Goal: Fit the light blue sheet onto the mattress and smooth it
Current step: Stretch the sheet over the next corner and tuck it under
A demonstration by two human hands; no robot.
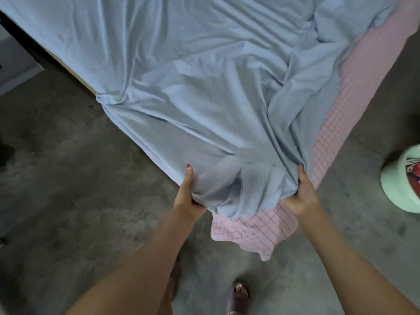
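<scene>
The light blue sheet point(193, 87) lies wrinkled over the mattress point(354, 92), which wears a pink checked cover that shows along the right side and at the near corner. My left hand point(187, 196) grips the sheet's hem at the near corner, thumb on top. My right hand point(300, 194) grips a bunched fold of the sheet at the same corner, further right. Between the two hands the sheet hangs loose over the pink corner. On the left side the sheet is pulled down over the far-left corner.
A grey concrete floor point(68, 201) surrounds the bed. A pale green round object point(402, 180) stands on the floor at the right edge. My sandalled foot point(238, 296) is below the corner. A dark piece of furniture sits at the far left.
</scene>
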